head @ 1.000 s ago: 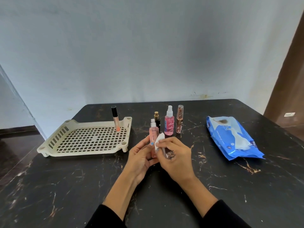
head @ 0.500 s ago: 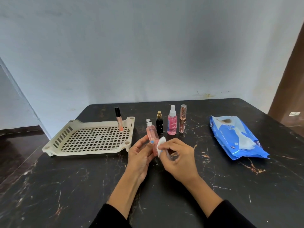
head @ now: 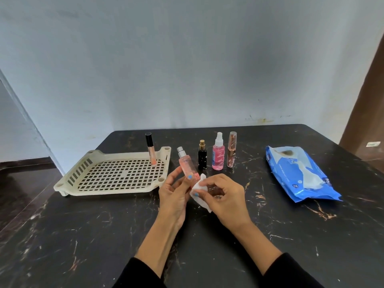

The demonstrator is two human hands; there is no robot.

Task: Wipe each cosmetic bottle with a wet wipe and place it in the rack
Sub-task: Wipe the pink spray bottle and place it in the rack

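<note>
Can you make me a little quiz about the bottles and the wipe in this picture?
1. True or false: the tall tube with the black cap stands inside the cream rack.
2. How many bottles stand on the dark table outside the rack, untouched by any hand? A) one B) three C) five
3. Fill in: the left hand holds the pale pink bottle, and the right hand pinches a white ____.

Key:
1. True.
2. B: the black bottle, the pink spray bottle and the clear-capped tube.
3. Wet wipe.
</note>
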